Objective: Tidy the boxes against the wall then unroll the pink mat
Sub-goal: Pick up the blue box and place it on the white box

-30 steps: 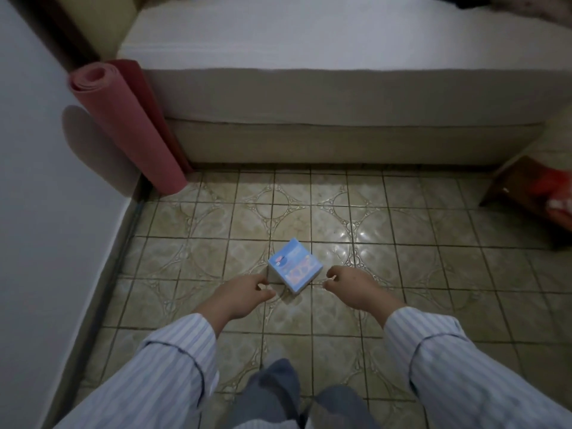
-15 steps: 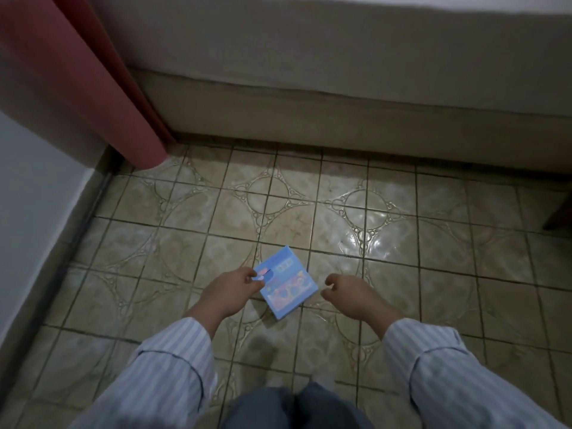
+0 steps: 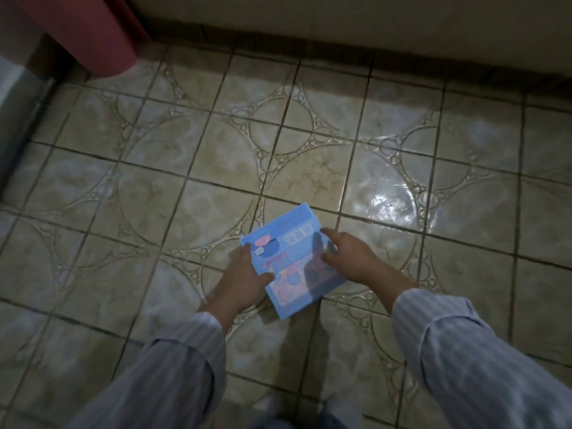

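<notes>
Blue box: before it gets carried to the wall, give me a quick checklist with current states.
1. Left hand grips blue box at its left edge: ok.
2. Right hand secures it: not ok, fingers only rest on top.
3. Box clear of the floor: cannot tell.
4. Floor toward the wall free of obstacles: ok.
5. Pink mat rolled, out of the way: ok.

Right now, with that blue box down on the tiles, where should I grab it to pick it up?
Grip the blue box by its two long side edges, one hand from each side. It looks flat and thin, sitting askew on the floor. The left hand already pinches the left edge; the right hand rests on top.
</notes>
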